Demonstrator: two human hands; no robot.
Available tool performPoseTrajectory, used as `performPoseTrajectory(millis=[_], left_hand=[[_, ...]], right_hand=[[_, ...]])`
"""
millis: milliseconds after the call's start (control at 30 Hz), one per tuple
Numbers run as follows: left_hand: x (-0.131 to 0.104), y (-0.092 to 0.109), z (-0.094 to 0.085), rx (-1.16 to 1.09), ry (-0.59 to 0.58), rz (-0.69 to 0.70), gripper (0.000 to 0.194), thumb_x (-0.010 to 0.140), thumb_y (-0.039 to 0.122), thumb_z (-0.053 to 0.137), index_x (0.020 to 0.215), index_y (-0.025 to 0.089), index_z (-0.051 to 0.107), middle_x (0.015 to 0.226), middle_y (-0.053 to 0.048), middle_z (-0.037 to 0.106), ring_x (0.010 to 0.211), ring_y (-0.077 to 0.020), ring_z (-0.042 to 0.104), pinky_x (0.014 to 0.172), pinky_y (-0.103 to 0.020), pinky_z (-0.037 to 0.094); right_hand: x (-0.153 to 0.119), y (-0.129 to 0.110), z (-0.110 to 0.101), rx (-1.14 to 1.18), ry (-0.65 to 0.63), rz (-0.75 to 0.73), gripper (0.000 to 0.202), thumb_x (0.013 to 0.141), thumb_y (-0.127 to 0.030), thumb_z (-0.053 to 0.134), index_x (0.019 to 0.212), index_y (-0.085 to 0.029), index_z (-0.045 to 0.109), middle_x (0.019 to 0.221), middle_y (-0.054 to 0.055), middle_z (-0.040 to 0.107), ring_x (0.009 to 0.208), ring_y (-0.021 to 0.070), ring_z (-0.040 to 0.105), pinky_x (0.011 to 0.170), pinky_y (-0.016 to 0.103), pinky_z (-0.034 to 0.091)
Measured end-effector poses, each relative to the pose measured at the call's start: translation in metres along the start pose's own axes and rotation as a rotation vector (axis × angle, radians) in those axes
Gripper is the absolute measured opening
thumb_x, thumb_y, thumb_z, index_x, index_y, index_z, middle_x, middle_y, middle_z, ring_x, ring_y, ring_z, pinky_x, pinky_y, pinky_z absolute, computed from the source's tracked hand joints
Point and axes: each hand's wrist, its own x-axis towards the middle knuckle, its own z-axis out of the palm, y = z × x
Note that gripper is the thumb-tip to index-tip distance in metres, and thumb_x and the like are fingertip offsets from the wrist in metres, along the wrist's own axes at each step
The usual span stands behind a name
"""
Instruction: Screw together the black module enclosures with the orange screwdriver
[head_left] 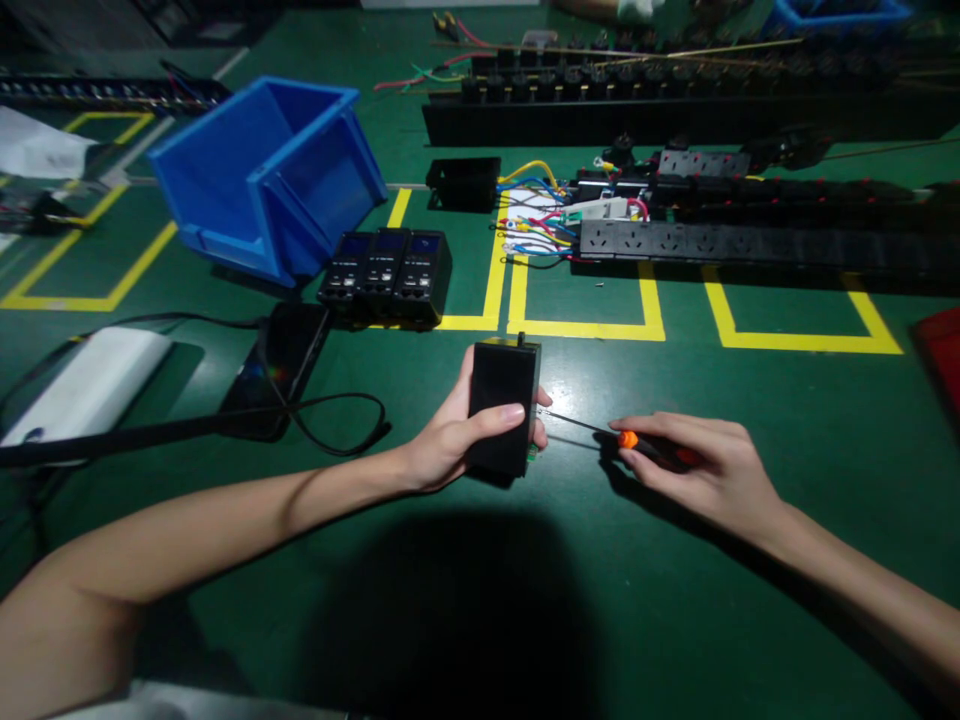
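Note:
A black rectangular box (495, 385) is held upright in my left hand (457, 430), the thumb across its face and fingertips showing past its right side. A small green part shows at the box's lower right edge. My right hand (697, 460) grips a screwdriver (628, 439) with an orange and black handle. Its thin shaft points left, and the tip is at the right side of the box; whether it touches is too small to tell. Beyond the box, several black modules (386, 277) stand side by side on the green table (637, 620).
A blue bin (277, 190) stands at the back left. A phone (277, 370), a white device (94, 385) and a looping black cable lie at left. Black socket strips (675, 242) with loose coloured wires lie at the back right. A red object (941, 360) is at the right edge.

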Motion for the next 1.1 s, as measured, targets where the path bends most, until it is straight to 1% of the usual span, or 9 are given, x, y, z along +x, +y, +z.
performPoseTrajectory(millis=[267,367,467,567,700,867,933,1033,1100], left_hand=[[0.000,0.001,-0.001,0.078,-0.044,0.007,0.055,0.080,0.038,0.076,0.118,0.018,0.041,0.092,-0.009,0.067,0.074,-0.0198,0.068,0.059,-0.028,0.053],[-0.002,-0.003,-0.003,0.131,-0.091,0.053,0.059,0.082,0.034,0.075,0.124,0.020,0.036,0.098,-0.009,0.065,0.077,-0.0187,0.068,0.062,-0.028,0.055],[-0.004,-0.006,-0.006,0.163,-0.158,0.089,0.064,0.083,0.030,0.074,0.129,0.022,0.029,0.104,-0.009,0.062,0.081,-0.0180,0.067,0.068,-0.029,0.057],[-0.005,-0.009,-0.008,0.187,-0.199,0.094,0.063,0.085,0.029,0.072,0.130,0.024,0.029,0.106,-0.008,0.060,0.084,-0.0180,0.067,0.070,-0.030,0.057],[-0.005,-0.010,-0.010,0.200,-0.207,0.106,0.062,0.086,0.028,0.072,0.130,0.025,0.028,0.108,-0.007,0.058,0.086,-0.0176,0.066,0.072,-0.030,0.058],[-0.006,-0.010,-0.011,0.218,-0.216,0.107,0.064,0.085,0.028,0.072,0.131,0.025,0.027,0.106,-0.007,0.058,0.086,-0.0177,0.066,0.073,-0.030,0.058],[-0.006,-0.010,-0.011,0.226,-0.215,0.105,0.065,0.084,0.028,0.072,0.131,0.025,0.027,0.105,-0.007,0.058,0.085,-0.0182,0.066,0.073,-0.031,0.057],[-0.006,-0.009,-0.010,0.237,-0.211,0.104,0.065,0.084,0.029,0.073,0.130,0.025,0.028,0.104,-0.007,0.059,0.086,-0.0193,0.067,0.073,-0.032,0.057],[-0.005,-0.009,-0.010,0.234,-0.197,0.101,0.065,0.083,0.030,0.074,0.130,0.025,0.030,0.103,-0.007,0.060,0.085,-0.0198,0.067,0.073,-0.033,0.057]], right_hand=[[0.002,-0.003,-0.001,0.004,-0.002,-0.005,0.018,0.086,-0.021,0.071,0.104,-0.018,0.074,0.088,0.007,0.079,0.067,0.0168,0.073,0.057,0.026,0.056],[0.002,-0.002,-0.001,0.008,-0.008,-0.008,0.017,0.087,-0.023,0.071,0.103,-0.019,0.075,0.083,0.006,0.078,0.063,0.0163,0.071,0.054,0.026,0.055],[0.001,0.000,-0.002,0.019,-0.023,-0.020,0.016,0.087,-0.024,0.072,0.101,-0.019,0.075,0.081,0.005,0.077,0.063,0.0159,0.071,0.055,0.026,0.054],[0.001,0.001,-0.002,0.028,-0.034,-0.014,0.015,0.087,-0.024,0.073,0.100,-0.018,0.075,0.083,0.005,0.079,0.065,0.0162,0.073,0.057,0.025,0.055],[0.000,0.000,-0.002,0.046,-0.059,0.018,0.016,0.089,-0.025,0.072,0.102,-0.018,0.075,0.088,0.006,0.080,0.065,0.0162,0.073,0.054,0.025,0.054],[0.001,0.000,-0.003,0.061,-0.090,0.039,0.015,0.092,-0.025,0.067,0.103,-0.019,0.076,0.087,0.005,0.080,0.063,0.0156,0.073,0.052,0.024,0.053],[0.001,0.000,-0.003,0.059,-0.080,0.037,0.015,0.092,-0.026,0.067,0.102,-0.020,0.076,0.087,0.005,0.080,0.064,0.0165,0.074,0.053,0.024,0.054],[0.001,-0.001,-0.002,0.040,-0.066,0.030,0.015,0.090,-0.026,0.068,0.101,-0.020,0.077,0.086,0.006,0.080,0.061,0.0162,0.072,0.050,0.025,0.052],[0.001,-0.002,-0.003,0.032,-0.068,0.032,0.016,0.090,-0.027,0.069,0.102,-0.020,0.076,0.085,0.006,0.079,0.062,0.0163,0.072,0.052,0.025,0.053]])
